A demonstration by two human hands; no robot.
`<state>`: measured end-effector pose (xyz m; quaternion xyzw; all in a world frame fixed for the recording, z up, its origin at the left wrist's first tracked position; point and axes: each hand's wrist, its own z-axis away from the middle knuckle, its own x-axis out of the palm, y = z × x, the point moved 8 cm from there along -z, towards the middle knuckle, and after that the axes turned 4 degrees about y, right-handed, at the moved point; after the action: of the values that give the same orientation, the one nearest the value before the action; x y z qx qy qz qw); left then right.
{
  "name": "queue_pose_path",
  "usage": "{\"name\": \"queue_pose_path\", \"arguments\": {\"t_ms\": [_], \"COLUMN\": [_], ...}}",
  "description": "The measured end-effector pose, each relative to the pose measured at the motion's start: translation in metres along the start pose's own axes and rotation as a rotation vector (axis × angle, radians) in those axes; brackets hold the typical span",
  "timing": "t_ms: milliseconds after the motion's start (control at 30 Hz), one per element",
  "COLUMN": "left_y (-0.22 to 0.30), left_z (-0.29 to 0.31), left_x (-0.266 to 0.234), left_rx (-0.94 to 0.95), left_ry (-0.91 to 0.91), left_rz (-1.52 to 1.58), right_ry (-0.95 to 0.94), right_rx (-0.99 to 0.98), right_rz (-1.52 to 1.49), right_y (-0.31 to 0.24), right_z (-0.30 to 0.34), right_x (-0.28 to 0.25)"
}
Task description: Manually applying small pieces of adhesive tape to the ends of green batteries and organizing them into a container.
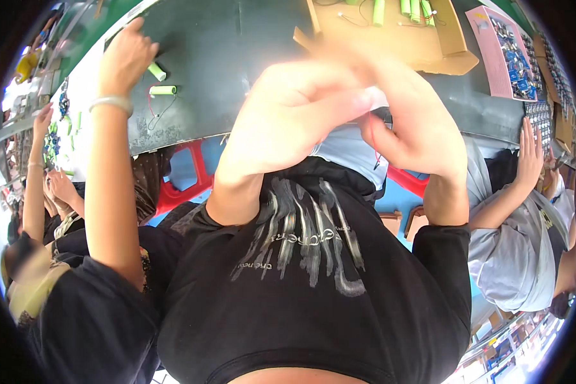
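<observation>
Raised over the table's near edge, my left hand point(291, 118) and my right hand point(419, 118) meet, both bright and overexposed. The left thumb and fingers are pinched together at a small white piece point(378, 98). My right fingers curl round that same place, and a dark bit shows just under the white piece. Below the right fingers hangs a thin red wire point(377, 155) with a dark end. Fingers cover most of what is held, so its full shape cannot be made out.
A cardboard tray point(451, 54) holding light green cylindrical cells point(379, 13) lies beyond my hands. Two more green cells, one point(163, 90) with wires, are by a co-worker's hand point(128, 56). On the right stand a pink box point(489, 57) of blue parts and another person's hand point(530, 153).
</observation>
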<state>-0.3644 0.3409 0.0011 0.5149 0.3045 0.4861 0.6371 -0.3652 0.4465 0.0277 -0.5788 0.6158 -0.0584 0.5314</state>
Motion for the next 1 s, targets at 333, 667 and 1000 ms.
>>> {"name": "queue_pose_path", "arguments": {"t_ms": [333, 667, 1000], "left_y": [0.003, 0.013, 0.064], "left_z": [0.007, 0.023, 0.063], "left_x": [0.003, 0.010, -0.045], "left_rx": [0.258, 0.583, 0.836], "left_ry": [0.155, 0.220, 0.604], "left_rz": [-0.239, -0.826, -0.304], "right_ry": [0.001, 0.200, 0.335], "right_rx": [0.262, 0.556, 0.363], "right_rz": [-0.587, -1.191, -1.417], "right_y": [0.012, 0.035, 0.031], "right_z": [0.011, 0.030, 0.015], "right_x": [0.001, 0.030, 0.019]}}
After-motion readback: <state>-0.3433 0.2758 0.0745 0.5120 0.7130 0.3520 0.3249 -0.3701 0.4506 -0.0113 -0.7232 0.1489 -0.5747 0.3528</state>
